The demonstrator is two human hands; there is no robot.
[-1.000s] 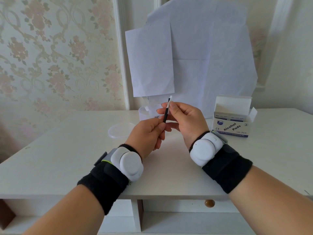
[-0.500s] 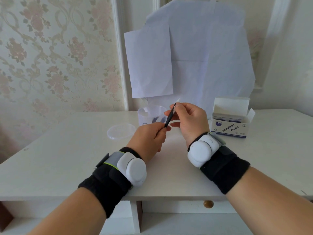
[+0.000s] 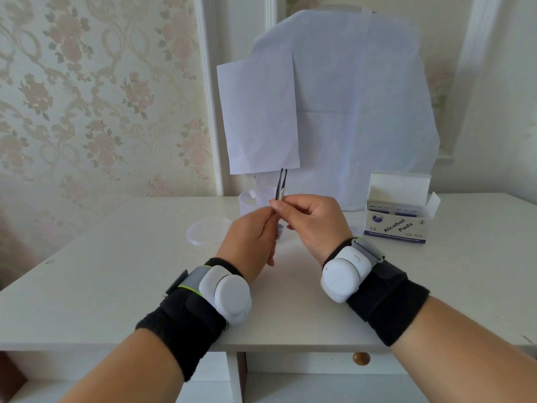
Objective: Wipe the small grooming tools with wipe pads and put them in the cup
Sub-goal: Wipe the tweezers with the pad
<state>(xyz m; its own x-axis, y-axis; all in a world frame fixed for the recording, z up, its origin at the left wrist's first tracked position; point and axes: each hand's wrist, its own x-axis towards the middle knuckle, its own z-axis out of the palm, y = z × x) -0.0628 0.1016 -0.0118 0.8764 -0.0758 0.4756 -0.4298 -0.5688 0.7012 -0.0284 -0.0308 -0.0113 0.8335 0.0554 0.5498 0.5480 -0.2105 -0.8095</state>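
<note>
Black tweezers [image 3: 282,180] stand upright above the table, their two tips pointing up and slightly apart. My left hand [image 3: 252,239] pinches their lower end, which is hidden behind the fingers. My right hand [image 3: 313,225] pinches a small white wipe pad [image 3: 281,195] against the tweezers just above the left fingers. Behind both hands stands the translucent cup [image 3: 247,203], mostly hidden, with its contents out of sight.
A clear round lid [image 3: 207,231] lies on the white table [image 3: 116,271] left of my hands. An open box of alcohol pads [image 3: 398,219] stands at the right. White paper sheets [image 3: 334,112] hang on the wall behind the cup.
The tweezers went from leaning right back to upright. The pad moved from their top end down to my right fingertips, baring both tips.
</note>
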